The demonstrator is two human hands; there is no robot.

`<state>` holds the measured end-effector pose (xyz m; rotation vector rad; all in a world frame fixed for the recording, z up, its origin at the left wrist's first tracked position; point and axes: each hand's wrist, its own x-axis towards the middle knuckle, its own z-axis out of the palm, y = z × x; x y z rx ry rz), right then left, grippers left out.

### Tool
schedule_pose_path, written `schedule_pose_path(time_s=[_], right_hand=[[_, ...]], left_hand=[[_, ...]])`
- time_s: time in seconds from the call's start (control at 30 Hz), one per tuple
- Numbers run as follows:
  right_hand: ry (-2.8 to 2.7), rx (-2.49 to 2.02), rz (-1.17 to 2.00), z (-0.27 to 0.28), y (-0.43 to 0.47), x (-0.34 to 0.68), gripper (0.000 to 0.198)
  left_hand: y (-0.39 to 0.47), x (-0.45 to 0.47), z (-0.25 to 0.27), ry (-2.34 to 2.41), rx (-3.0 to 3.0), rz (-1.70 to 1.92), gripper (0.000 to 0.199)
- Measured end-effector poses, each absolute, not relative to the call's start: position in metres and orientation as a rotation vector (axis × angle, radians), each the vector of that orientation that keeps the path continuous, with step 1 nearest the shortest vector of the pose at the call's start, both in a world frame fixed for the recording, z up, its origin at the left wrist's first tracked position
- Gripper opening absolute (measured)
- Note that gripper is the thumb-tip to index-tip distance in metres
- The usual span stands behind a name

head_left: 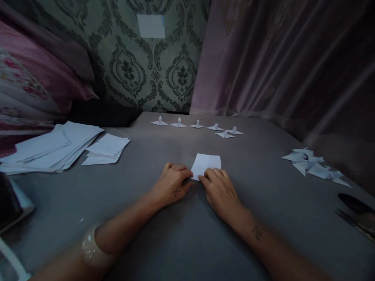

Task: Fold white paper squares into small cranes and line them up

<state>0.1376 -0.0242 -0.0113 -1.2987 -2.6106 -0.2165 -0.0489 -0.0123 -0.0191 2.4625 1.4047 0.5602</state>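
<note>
A small white sheet of paper point(208, 160) lies on the grey table in front of me. Its near edge is partly hidden by my fingers. My left hand point(175, 181) pinches the near left corner between thumb and fingers. Curled over the near right part of the sheet is my right hand point(218, 189), its fingers pressed together on the paper. Beyond the sheet stand several small folded paper figures point(197, 124) in a row, with pointed wings and upright middles; one sits slightly nearer than the others.
At the left lie a stack of large white sheets point(55, 150) and a smaller stack of cut paper point(108, 146). A heap of folded paper pieces point(315, 164) rests at the right, with dark scissors-like tools point(356, 212) nearer me. A dark device point(8, 199) sits at the left edge.
</note>
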Motion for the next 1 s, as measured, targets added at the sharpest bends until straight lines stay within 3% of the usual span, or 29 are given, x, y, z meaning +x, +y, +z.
schedule_pose_path(time_s=[0.57, 1.0], right_hand=[[-2.454, -1.501, 0.493, 0.006, 0.01, 0.146, 0.017], [-2.526, -1.726, 0.667, 0.019, 0.038, 0.138, 0.016]], left_hand=[[-0.002, -0.047, -0.025, 1.488, 2.132, 0.689, 0.017], [0.004, -0.04, -0.024, 1.631, 2.147, 0.584, 0.02]])
